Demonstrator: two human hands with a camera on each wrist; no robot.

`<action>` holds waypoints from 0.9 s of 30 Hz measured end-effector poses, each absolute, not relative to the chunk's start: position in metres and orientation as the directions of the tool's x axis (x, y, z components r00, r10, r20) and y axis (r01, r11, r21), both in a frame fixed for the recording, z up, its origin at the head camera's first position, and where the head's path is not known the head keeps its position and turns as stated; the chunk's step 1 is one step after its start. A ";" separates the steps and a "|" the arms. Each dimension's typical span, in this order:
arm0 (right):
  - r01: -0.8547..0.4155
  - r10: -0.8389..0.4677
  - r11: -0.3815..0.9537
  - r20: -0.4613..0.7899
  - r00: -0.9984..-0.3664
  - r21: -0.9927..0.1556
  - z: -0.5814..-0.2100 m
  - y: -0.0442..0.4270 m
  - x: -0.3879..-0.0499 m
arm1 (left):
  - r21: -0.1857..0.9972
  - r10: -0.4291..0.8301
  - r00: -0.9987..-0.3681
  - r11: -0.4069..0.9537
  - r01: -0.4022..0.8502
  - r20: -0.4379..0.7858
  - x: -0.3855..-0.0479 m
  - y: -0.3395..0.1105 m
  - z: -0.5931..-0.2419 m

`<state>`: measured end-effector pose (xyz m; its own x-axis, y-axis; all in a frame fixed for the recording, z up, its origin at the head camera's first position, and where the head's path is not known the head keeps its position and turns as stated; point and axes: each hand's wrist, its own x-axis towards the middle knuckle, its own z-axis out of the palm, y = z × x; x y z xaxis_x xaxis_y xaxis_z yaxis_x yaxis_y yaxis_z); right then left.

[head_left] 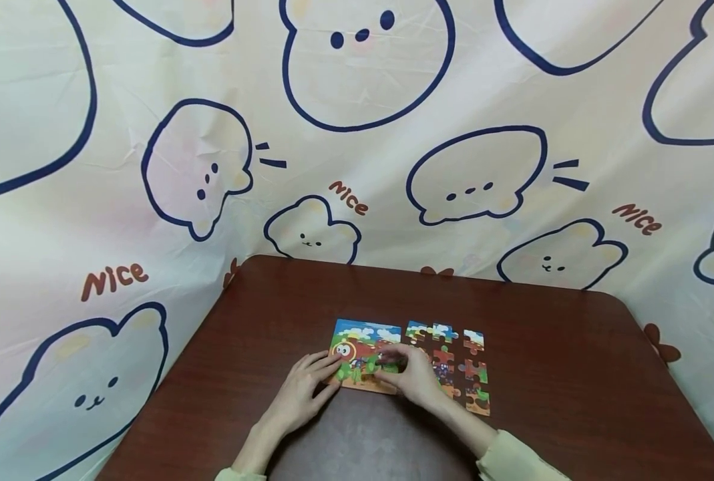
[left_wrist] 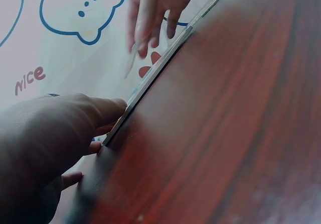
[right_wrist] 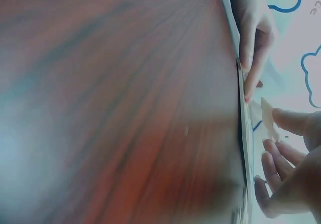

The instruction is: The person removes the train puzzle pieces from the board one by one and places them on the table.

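A puzzle board (head_left: 363,331) with a bright cartoon picture lies flat on the table. My left hand (head_left: 299,391) rests on its left side, fingers stretched over the picture and thumb near the front edge. Over the board's right part, my right hand (head_left: 415,375) pinches a puzzle piece between thumb and fingers. In the right wrist view that piece (right_wrist: 268,119) is tilted up and apart from the board; the left wrist view shows it edge-on. The piece's printed side cannot be made out. Part of the board is hidden under both hands.
To the right of the board lie several loose puzzle pieces (head_left: 475,371) in rough columns, some partly behind my right hand. All of it lies on a dark red-brown wooden table (head_left: 549,374). A pale cloth (head_left: 357,160) with cartoon bears hangs behind and beside the table.
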<state>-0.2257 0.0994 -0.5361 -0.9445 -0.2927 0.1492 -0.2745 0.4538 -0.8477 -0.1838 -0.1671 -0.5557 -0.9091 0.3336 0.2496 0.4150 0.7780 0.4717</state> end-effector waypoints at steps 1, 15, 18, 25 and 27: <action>-0.270 -0.283 0.461 0.148 -0.948 -0.845 -0.535 0.104 -0.225 | 0.471 0.333 -0.909 0.778 0.415 0.251 -0.184 -0.167 -0.555; -0.237 -0.187 0.591 0.155 -0.970 -0.771 -0.531 0.157 -0.205 | 0.450 0.293 -0.926 0.812 0.372 0.237 -0.185 -0.168 -0.552; -0.242 -0.194 0.605 0.155 -0.969 -0.758 -0.534 0.162 -0.201 | 0.451 0.266 -0.932 0.820 0.353 0.246 -0.185 -0.168 -0.552; -0.272 -0.234 0.654 0.153 -0.960 -0.706 -0.542 0.167 -0.199 | 0.468 0.249 -0.936 0.815 0.342 0.250 -0.184 -0.167 -0.555; -0.278 -0.248 0.666 0.146 -0.958 -0.692 -0.544 0.168 -0.199 | 0.475 0.246 -0.938 0.813 0.337 0.243 -0.183 -0.167 -0.555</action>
<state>-0.1987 0.1683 -0.5442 -0.9577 -0.2479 0.1461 -0.2780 0.6662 -0.6920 -0.1834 -0.1668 -0.5550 -0.9382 0.2462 0.2433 0.3366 0.8129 0.4753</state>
